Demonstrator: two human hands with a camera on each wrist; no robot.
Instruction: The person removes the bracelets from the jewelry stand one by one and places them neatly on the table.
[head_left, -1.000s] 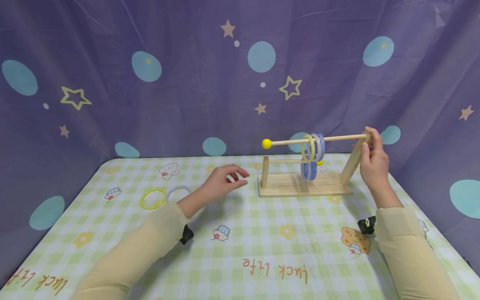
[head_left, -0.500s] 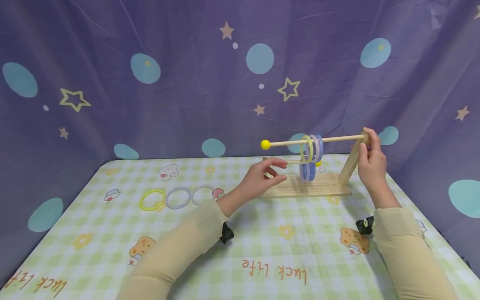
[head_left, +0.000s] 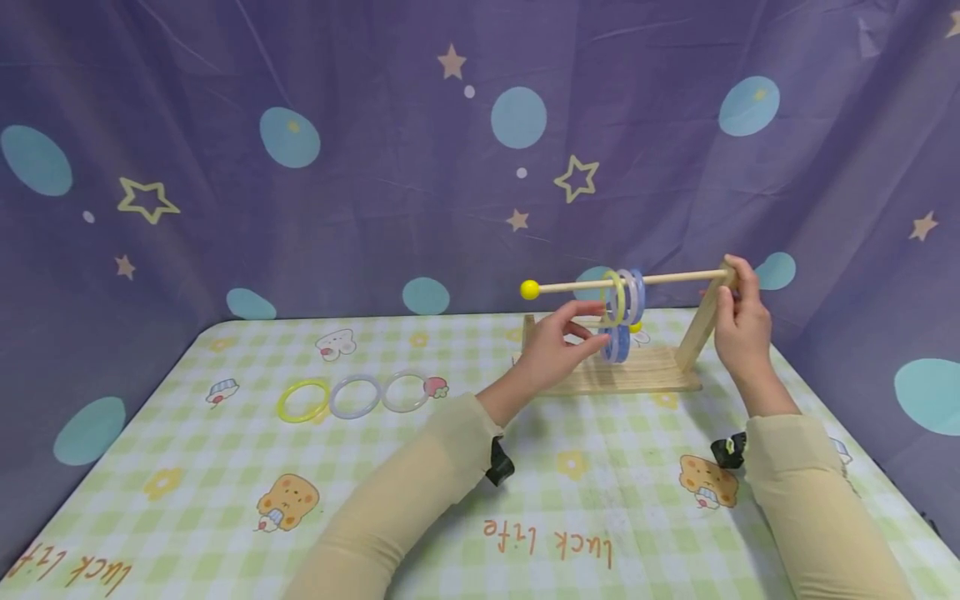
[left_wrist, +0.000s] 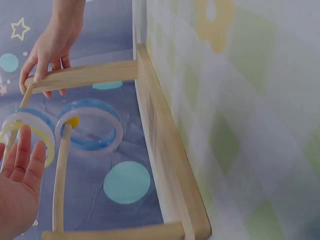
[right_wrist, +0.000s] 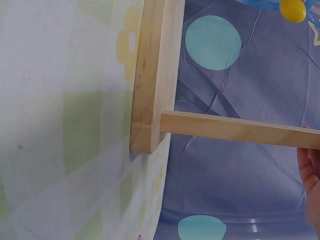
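Observation:
A wooden stand (head_left: pixel 592 382) sits at the back right of the table. Its upper rod (head_left: pixel 570 285) ends in a yellow ball (head_left: pixel 530 289) and carries a yellow, a pale and a blue ring (head_left: pixel 625 297). Blue rings (head_left: pixel 617 342) hang on the lower rod. My left hand (head_left: pixel 588 327) hovers with loosely spread fingers just left of these rings and holds nothing; in the left wrist view its palm (left_wrist: pixel 17 192) faces the rings (left_wrist: pixel 30 131). My right hand (head_left: pixel 738 310) grips the top of the tall slanted post (head_left: pixel 697 333), which also shows in the right wrist view (right_wrist: pixel 240 130).
Three loose rings lie in a row at the left middle of the table: yellow (head_left: pixel 303 400), pale lilac (head_left: pixel 356 396) and clear (head_left: pixel 405 392). A purple star-patterned cloth (head_left: pixel 375 167) walls the back and sides. The checked tablecloth (head_left: pixel 525 500) covers the table.
My left hand has travelled right from beside the loose rings to the rings on the stand, uncovering the third ring on the table. My right hand has kept its hold on the post.

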